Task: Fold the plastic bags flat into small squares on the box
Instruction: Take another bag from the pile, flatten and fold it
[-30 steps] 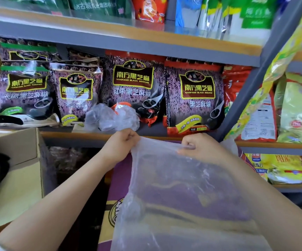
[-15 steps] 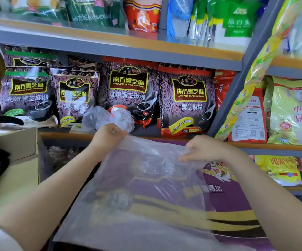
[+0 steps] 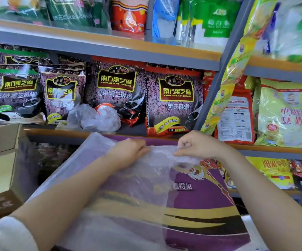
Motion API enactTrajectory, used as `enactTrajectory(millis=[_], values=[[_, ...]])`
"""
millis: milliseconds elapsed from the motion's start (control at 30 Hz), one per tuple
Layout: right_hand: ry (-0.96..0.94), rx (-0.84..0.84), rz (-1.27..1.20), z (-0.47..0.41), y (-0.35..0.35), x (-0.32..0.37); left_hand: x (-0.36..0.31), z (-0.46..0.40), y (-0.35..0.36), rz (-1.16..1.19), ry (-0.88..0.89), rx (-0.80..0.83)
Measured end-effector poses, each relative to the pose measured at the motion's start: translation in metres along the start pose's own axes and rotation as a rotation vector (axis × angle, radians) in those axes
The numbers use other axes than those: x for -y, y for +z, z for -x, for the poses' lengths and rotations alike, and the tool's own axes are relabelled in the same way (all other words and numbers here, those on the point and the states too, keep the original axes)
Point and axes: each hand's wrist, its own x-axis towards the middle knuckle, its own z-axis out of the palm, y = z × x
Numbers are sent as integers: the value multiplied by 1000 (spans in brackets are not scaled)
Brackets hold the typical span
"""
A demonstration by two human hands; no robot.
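A clear plastic bag (image 3: 128,192) lies spread over the purple and yellow box (image 3: 206,198), covering most of its left part. My left hand (image 3: 126,153) pinches the bag's far edge near the middle. My right hand (image 3: 199,146) pinches the same far edge a little to the right, where the plastic is bunched. Both hands are at the box's far end, close together. A crumpled heap of more clear plastic bags (image 3: 94,117) sits on the shelf just beyond them.
Shelves (image 3: 110,43) of packaged food stand right behind the box, with dark sesame packets (image 3: 175,98) at hand height. An open cardboard carton (image 3: 1,156) stands at the left. Yellow packets (image 3: 284,113) fill the shelves at the right.
The bag has come down from hanging to lying on the box. My hands have moved closer together along its far edge, and the view has tilted down and left.
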Motion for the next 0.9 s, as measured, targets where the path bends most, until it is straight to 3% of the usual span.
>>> enactTrajectory(millis=[133,233,300,400,467,567,633,733,800,900], values=[[58,81,-230,18,-13,-31,5,2,7,-11,-67,-80],[177,33,-510,24,-11,-57,8,0,5,-43,-86,-91],[272,44,-405,23,-6,-69,10,1,4,-58,-101,-100],[393,136,234,19,0,-68,15,2,2,-126,-134,-111],[346,28,424,12,11,-45,15,3,1,-162,-167,-93],[117,-215,237,-11,33,6,13,0,0,-135,-139,-122],[14,-185,157,-34,53,28,11,-2,-4,-91,-105,-169],[44,-201,22,-57,79,35,17,0,-10,-49,-29,-219],[107,-231,-50,-61,87,30,30,4,-14,-43,-30,-182],[209,-212,33,-60,86,23,55,14,-23,-142,-115,-71]])
